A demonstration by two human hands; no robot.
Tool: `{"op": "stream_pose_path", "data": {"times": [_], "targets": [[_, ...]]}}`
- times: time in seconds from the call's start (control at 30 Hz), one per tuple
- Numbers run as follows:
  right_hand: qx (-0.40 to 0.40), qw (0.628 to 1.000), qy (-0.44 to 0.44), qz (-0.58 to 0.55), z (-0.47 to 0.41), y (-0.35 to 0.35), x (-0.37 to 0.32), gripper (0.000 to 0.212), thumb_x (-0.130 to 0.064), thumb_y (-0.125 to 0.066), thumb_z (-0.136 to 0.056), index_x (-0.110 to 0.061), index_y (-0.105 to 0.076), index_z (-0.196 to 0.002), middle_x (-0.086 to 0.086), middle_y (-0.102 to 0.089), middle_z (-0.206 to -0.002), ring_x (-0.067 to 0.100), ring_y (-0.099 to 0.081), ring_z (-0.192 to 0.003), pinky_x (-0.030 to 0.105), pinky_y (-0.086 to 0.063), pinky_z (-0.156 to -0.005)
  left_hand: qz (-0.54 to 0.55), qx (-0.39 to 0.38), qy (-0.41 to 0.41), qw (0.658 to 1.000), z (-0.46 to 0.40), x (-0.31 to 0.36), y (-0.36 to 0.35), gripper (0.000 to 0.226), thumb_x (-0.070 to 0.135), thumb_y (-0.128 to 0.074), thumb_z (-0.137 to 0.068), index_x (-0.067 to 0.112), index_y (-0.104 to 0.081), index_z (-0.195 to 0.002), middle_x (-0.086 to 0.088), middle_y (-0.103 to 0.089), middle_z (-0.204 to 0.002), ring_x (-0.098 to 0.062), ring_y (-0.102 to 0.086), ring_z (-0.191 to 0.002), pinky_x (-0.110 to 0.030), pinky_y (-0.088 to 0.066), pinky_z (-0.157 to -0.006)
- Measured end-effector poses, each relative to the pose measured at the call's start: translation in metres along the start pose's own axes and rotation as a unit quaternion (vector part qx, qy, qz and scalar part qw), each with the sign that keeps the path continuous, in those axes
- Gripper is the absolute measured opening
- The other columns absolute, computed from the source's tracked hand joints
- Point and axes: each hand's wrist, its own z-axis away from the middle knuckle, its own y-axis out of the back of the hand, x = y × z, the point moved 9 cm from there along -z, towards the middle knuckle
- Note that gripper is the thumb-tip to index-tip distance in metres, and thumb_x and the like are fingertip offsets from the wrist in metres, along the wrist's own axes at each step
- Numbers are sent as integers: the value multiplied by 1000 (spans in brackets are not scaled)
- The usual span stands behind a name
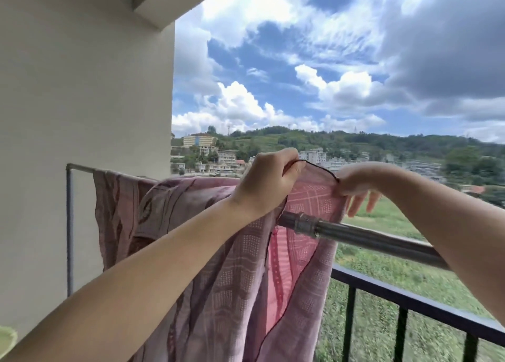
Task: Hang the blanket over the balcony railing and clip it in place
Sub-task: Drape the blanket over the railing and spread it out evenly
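At the far left a white wall point(82, 115) filled the view, and a thin upright metal post point(70, 225) stood against it, its top bending into a horizontal bar that ran rightward. A pale green edge of something showed at the bottom left corner; what it was could not be told.

The pink patterned blanket point(218, 279) hung over that bar, bunched and folded near the wall and falling in long folds toward the bottom of the frame. Its dark-hemmed upper edge rose above the bar between the two hands.

The left hand point(266, 181) reached up from the lower left, fingers curled, pinching the hem at its top. Just to the right, the hem arched across a short gap to the right hand point(355, 181), which pinched the same edge between thumb and forefinger while its other fingers hung loosely down behind the cloth.

Below the hands a shiny steel pole point(355, 231) with a threaded joint emerged from under the blanket and slanted down to the right, passing behind the right forearm. Lower still ran the black balcony railing point(410, 301) with its vertical bars, the blanket's right side hanging in front of its left end. Beyond lay green ground, hillside buildings and a cloudy blue sky.
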Motion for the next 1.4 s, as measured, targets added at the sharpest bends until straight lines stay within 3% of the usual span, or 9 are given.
{"op": "stream_pose_path", "data": {"times": [0.23, 0.33, 0.43, 0.57, 0.73, 0.97, 1.13, 1.3, 1.4], "targets": [[16, 987, 51, -152, 94, 18, 87, 21, -14, -56, -88, -10, -63, -108, 2, -68, -99, 12, -62, -88, 45, -51, -89, 125, 29, -28, 991, -14, 96, -33, 15, 6, -51, -93, 3, -61, -82, 5, -50, -59, -16, -49, -55, -21, -42, -55], [169, 956, 78, -228, 136, 50, 117, 20, -9, -52, -90, -19, -68, -83, -8, -67, -77, -5, -62, -63, 26, -54, -70, 176, 61, -72, 980, -12, 154, -33, 17, 10, -51, -93, 3, -62, -83, 1, -53, -60, -8, -42, -47, -17, -37, -49], [287, 951, 23, -115, 175, 61, 156, 35, -4, -50, -88, -15, -52, -54, -4, -53, -57, 12, -54, -54, 10, -38, -47, 214, 35, -113, 970, 1, 218, -64, 17, 14, -51, -94, 5, -64, -86, 0, -58, -62, -2, -44, -46, -9, -36, -46], [239, 961, -99, 102, 214, 38, 211, 20, -5, -49, -86, -5, -68, -94, 7, -69, -93, 22, -61, -87, 29, -45, -73, 280, -64, -96, 953, 39, 261, -132, 21, 17, -49, -95, 4, -65, -100, -9, -73, -88, -15, -66, -66, -25, -52, -57], [349, 923, -37, -159, 267, 34, 239, 27, -4, -48, -86, -11, -64, -65, -6, -54, -49, 4, -43, -44, 10, -34, -40, 278, -56, -62, 957, 58, 276, -149, 20, 18, -51, -94, 4, -64, -87, 0, -58, -60, -2, -38, -41, -19, -32, -43], [292, 896, -65, -327, 296, 40, 311, 29, 3, -50, -84, -11, -62, -62, -8, -56, -36, -1, -52, -33, 13, -33, -36, 190, -7, -98, 977, 26, 365, -154, 19, 16, -50, -93, 6, -67, -90, -8, -69, -70, -15, -50, -52, -26, -44, -48], [177, 955, -83, -224, 339, 47, 387, 32, -8, -49, -89, -17, -58, -59, -3, -62, -64, 8, -59, -63, 23, -47, -69, 111, 45, -156, 980, 14, 466, -172, 13, 13, -55, -88, 7, -62, -78, -8, -67, -60, -25, -61, -48, -23, -40, -46], [152, 979, -112, -73, 387, 63, 452, 29, 6, -46, -81, -10, -60, -62, -6, -58, -63, -1, -50, -54, 3, -37, -46, 40, 35, -223, 973, 17, 565, -221, 16, 1, -70, -68, 10, -58, -62, -1, -60, -45, -19, -56, -32, -16, -37, -32], [201, 972, -107, -51, 408, 83, 488, 32, 6, -46, -76, -11, -70, -89, 8, -70, -85, 13, -57, -73, 23, -48, -69, 35, 28, -227, 973, 17, 603, -241, 12, 2, -71, -68, 10, -62, -64, -2, -60, -49, -17, -56, -35, -19, -39, -32]]}}
